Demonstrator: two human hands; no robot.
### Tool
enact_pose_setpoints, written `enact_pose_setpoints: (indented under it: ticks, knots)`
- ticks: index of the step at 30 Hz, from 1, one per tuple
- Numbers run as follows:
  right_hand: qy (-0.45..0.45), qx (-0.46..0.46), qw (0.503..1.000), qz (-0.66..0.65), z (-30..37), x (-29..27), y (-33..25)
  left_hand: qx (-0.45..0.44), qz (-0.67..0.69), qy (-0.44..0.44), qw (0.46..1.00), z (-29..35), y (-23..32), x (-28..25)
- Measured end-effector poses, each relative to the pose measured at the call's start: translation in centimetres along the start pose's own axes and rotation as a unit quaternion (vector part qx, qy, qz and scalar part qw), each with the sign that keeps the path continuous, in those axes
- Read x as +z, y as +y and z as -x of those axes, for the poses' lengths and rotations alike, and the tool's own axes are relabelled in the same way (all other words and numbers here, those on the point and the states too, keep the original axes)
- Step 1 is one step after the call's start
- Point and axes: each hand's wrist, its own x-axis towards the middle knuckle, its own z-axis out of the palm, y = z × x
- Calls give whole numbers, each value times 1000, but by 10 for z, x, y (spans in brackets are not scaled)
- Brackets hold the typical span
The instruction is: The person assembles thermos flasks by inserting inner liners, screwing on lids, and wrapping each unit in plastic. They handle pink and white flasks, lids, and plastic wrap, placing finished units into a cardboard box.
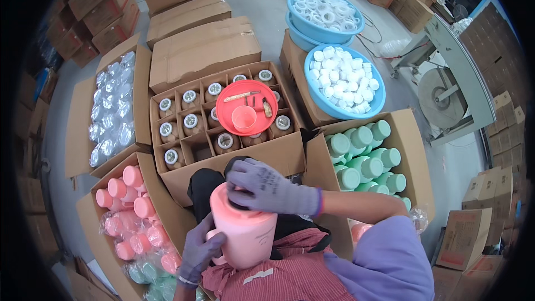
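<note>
A pink plastic jug (pixel 245 237) with a side handle and a small drawn face stands upright in my lap, against a red checked apron. My left hand (pixel 200 249), in a grey-purple glove, is closed round the jug's handle side. On top of the jug, my gloved right hand (pixel 267 187) has its fingers curled over a dark round piece (pixel 238 203) at the mouth. Those fingers partly cover the piece, and its kind cannot be made out.
Ahead, a divided carton (pixel 237 164) holds jars with clear-topped lids; a red tray (pixel 227 120) with tools and a cup lies on it. Pink jugs (pixel 134 206) fill a left carton, green bottles (pixel 365 164) a right one. Blue basins hold white caps (pixel 345 81) and clear rings (pixel 326 12).
</note>
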Motion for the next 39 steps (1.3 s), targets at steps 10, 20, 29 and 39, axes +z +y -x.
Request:
enact_pose_setpoints:
  ticks: [10, 20, 29, 39]
  knots:
    - [-314, 165, 935, 18, 2, -36, 6, -45, -118, -136, 983, -36, 9, -18]
    - [213, 550, 734, 338, 103, -140, 341, 145, 546, 77, 822, -31, -43, -68]
    - [256, 208, 938, -108, 14, -66, 135, 166, 736, -40, 655, -61, -27, -36]
    - [282, 250, 923, -76, -39, 3, 4, 234, 720, -126, 641, -59, -34, -11]
